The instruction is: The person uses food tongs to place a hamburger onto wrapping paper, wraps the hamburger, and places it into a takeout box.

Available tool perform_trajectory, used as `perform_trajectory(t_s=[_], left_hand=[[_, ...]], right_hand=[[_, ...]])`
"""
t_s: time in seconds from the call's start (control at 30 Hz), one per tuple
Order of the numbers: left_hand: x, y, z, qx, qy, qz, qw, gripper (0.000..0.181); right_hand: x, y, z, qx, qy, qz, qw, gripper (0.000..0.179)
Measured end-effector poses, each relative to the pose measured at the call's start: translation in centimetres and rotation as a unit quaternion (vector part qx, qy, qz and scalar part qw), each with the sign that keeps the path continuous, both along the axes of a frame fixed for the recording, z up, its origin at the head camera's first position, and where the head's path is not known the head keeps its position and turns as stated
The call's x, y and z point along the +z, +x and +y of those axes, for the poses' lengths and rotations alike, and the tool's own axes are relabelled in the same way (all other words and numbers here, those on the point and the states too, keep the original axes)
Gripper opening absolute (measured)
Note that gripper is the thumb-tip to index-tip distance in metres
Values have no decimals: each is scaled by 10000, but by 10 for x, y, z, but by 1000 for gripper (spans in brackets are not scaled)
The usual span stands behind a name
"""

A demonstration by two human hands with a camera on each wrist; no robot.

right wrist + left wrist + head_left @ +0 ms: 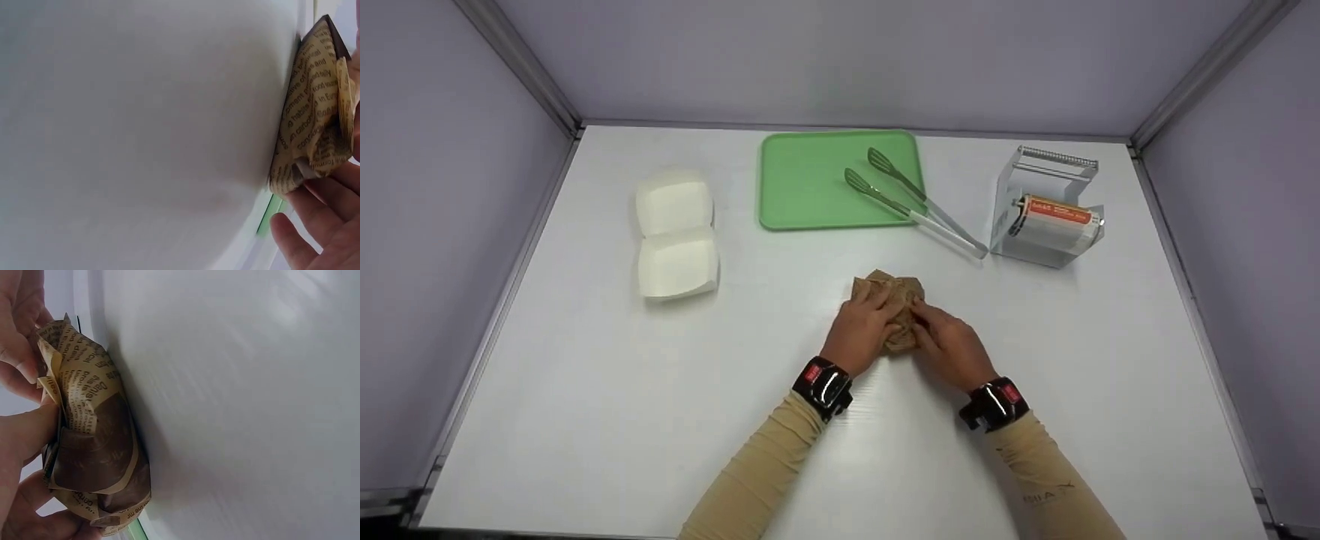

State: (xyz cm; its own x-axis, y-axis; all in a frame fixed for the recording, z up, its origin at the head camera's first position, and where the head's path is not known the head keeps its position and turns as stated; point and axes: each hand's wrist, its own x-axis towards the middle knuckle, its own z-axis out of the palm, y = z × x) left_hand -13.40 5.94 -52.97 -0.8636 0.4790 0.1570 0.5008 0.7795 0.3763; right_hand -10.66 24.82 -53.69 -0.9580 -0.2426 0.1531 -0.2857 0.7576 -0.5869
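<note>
A person works both hands over a crumpled brown paper parcel (95, 433) at the middle of a white counter (585, 412). The left hand (859, 330) lies over the parcel's near left side, nearly closed, its thumb pressed to the folded paper and its fingers bent around the wrap. The right hand (956, 349) reaches in from the other side, partly closed, thumb and forefinger pinching the paper's edge. Printed text and a dark brown patch cover the wrapper, which rests on the counter; its contents are hidden. Black wrist devices (823, 386) and tan sleeves (757, 465) cover the person's wrists and forearms. Beyond the parcel, toward the back wall (825, 60), a green tray (802, 180) carries the slotted heads of a pair of tongs (911, 215), whose handles run off its near right corner onto the counter. Just beside the handles' end, at right, stands a dispenser (1039, 253) holding a roll (1061, 223) with an orange label. At left, well apart, a white clamshell box (676, 264) lies open.
</note>
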Motion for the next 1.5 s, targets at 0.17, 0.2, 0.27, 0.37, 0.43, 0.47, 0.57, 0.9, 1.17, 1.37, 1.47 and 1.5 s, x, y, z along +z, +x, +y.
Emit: perform_trajectory(t_s=[0.17,0.2,0.27,0.37,0.43,0.47,0.57,0.9,1.17,1.37,1.47,1.5], left_hand=[[1,-1,-1,29,-50,-20,10000,46],[1,-1,-2,39,-73,-25,10000,46],[2,-1,-2,51,-92,-37,9999,46],[2,-3,0,93,-50,-82,9999,46],[2,-4,1,103,-5,-120,9999,45],[2,-5,2,108,-4,-128,9999,45],[1,-6,5,103,36,-157,9998,44],[2,-9,9,74,67,-166,9998,45],[0,-10,11,93,1,-174,9998,45],[1,-9,10,68,1,-60,10000,44],[2,-9,9,96,-31,-125,9999,44],[2,-8,9,103,-34,-142,9998,44]], right_hand=[[3,-1,3,3,-223,15,9998,33],[4,-2,4,10,-225,50,9997,32],[8,-4,7,-28,-176,182,9997,30],[16,-14,21,-301,-16,501,9983,27],[24,-24,35,-586,72,843,9947,24],[28,-30,44,-755,101,1034,9917,23],[41,-50,73,-1282,200,1564,9791,17],[73,-101,135,-2062,1073,2032,9512,17],[72,-117,149,-1963,1351,1327,9621,33],[73,-120,149,-2077,1215,1162,9636,34],[73,-121,148,-2100,1077,1245,9637,30],[74,-121,147,-2110,1039,1260,9638,29]])
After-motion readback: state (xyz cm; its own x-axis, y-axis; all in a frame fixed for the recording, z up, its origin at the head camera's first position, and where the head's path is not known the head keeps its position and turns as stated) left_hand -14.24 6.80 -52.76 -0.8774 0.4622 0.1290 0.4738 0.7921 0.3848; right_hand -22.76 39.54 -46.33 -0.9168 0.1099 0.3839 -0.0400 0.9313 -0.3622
